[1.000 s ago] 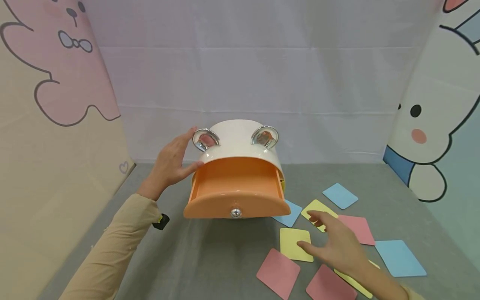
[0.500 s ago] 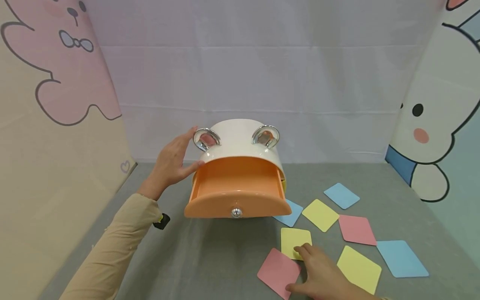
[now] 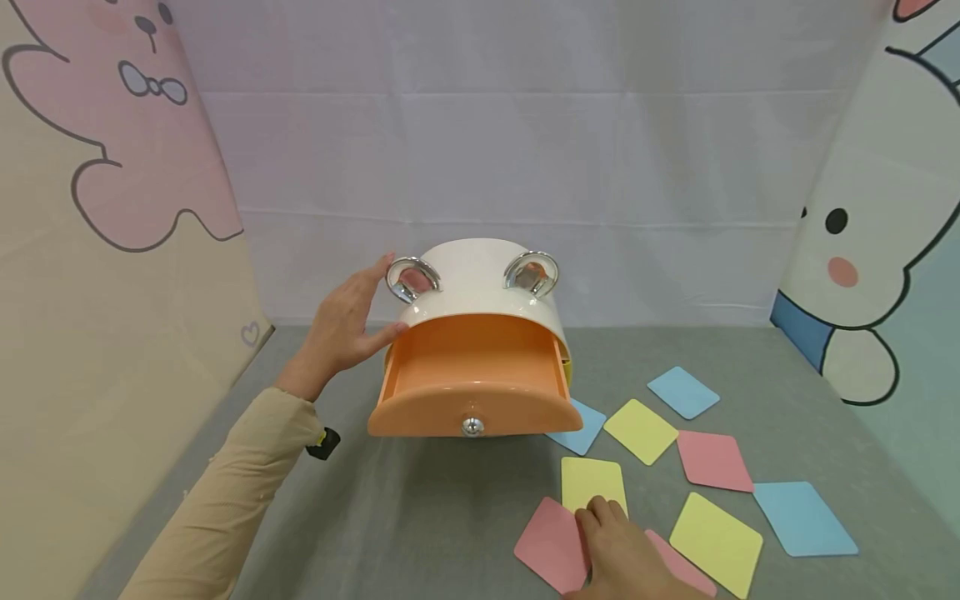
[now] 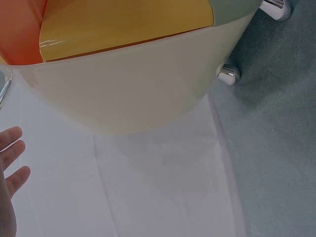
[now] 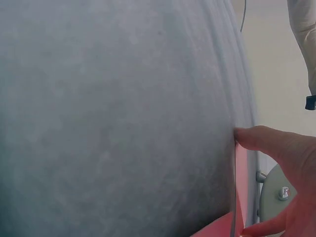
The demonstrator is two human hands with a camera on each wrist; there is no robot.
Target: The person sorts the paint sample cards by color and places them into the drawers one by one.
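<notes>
A white rounded drawer box (image 3: 480, 267) with silver ear-like loops stands mid-table, its orange drawer (image 3: 474, 410) pulled out at the front. My left hand (image 3: 341, 325) rests against the box's left side, fingers fairly straight and thumb near the drawer opening. In the left wrist view, the straight fingers (image 4: 15, 153) show at the left edge. Down on the table, my right hand (image 3: 622, 554) pinches a pink card (image 3: 547, 546) with thumb and fingers. The right wrist view shows the thumb (image 5: 254, 136) and a finger at opposite ends of the card's edge.
To the right lie several square cards: a yellow card (image 3: 592, 482) by the right fingertips, another yellow card (image 3: 717, 542), a pink card (image 3: 678, 567) partly under the hand, and a blue card (image 3: 805, 518) further right. A pale cloth (image 3: 637, 167) hangs behind the grey table (image 3: 360, 533).
My right hand has moved left and down from above the yellow cards to the front left pink card, and its fingers have closed on it. The left hand and box have stayed put.
</notes>
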